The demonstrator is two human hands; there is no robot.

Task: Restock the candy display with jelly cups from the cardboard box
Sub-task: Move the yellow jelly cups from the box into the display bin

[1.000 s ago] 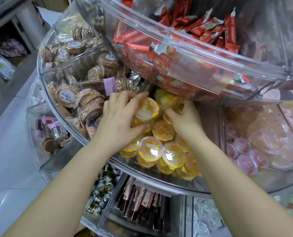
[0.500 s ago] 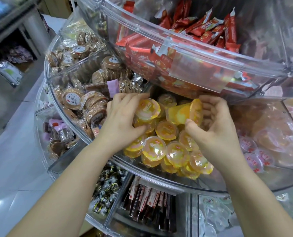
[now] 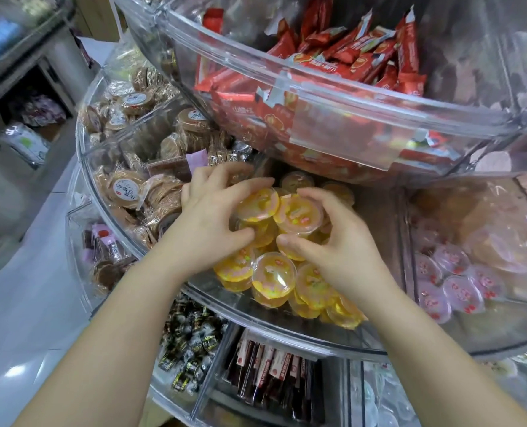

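Several yellow jelly cups (image 3: 273,274) lie heaped in the middle compartment of a clear acrylic display tier (image 3: 287,331). My left hand (image 3: 208,223) curls its fingers and thumb round one yellow cup (image 3: 257,206) at the top of the heap. Beside it, my right hand (image 3: 327,241) grips a second yellow cup (image 3: 299,215), fingers arched over its lid and thumb under it. The two held cups touch each other. The cardboard box is out of view.
An upper clear tier (image 3: 333,97) full of red wrapped bars overhangs the heap. Brown wrapped cakes (image 3: 126,189) fill the compartment to the left, pink jelly cups (image 3: 450,282) the one to the right. Lower tiers hold dark candies (image 3: 191,349) and red stick packs (image 3: 271,368).
My right hand has swung left with its cup, turned it lid-up and brought it against the cup in my left hand. The left hand has stayed on its cup.
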